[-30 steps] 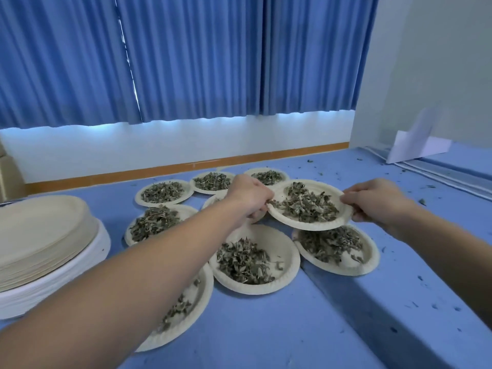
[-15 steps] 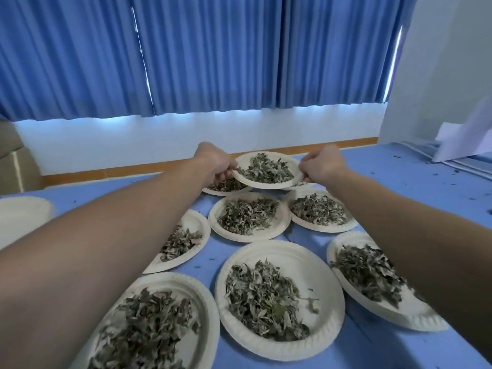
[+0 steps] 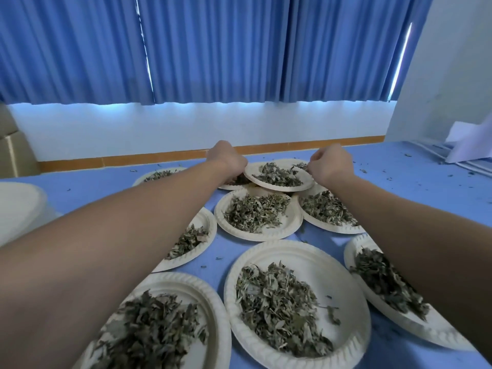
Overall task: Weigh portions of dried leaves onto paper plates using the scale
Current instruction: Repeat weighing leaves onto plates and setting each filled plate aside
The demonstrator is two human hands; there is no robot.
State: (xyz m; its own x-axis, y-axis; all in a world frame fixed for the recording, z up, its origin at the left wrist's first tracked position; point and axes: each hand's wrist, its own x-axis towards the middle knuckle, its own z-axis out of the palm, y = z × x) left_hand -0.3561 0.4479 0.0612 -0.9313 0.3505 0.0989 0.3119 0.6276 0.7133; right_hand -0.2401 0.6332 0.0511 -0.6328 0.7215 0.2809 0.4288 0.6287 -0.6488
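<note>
- My left hand point(image 3: 227, 161) grips the left rim of a paper plate point(image 3: 306, 185) and my right hand point(image 3: 330, 165) pinches its right rim.
- The plate, heaped with dried leaves point(image 3: 277, 174), is near the far edge of the blue tabletop point(image 3: 399, 182), overlapping neighbouring plates.
- Other filled plates point(image 3: 290, 227) lie nearer me.

Round off-white paper plate, 12 o'clock point(image 3: 251, 174): matt pressed paper, smooth well, finely ribbed rim.
Grey-green dried leaves, 6 o'clock point(image 3: 279, 302): dull, crinkled, rough, mixed with thin stalks.
Blue worktop cover point(image 3: 93, 193): looks like matt cloth, smooth, flecked with leaf crumbs.
Blue pleated curtain, 12 o'clock point(image 3: 213, 49): thin cloth, soft dull sheen.
Orange-brown skirting strip point(image 3: 133, 159): wood-like, slight gloss.
Brown box, 9 o'clock point(image 3: 13, 153): matt cardboard.
</note>
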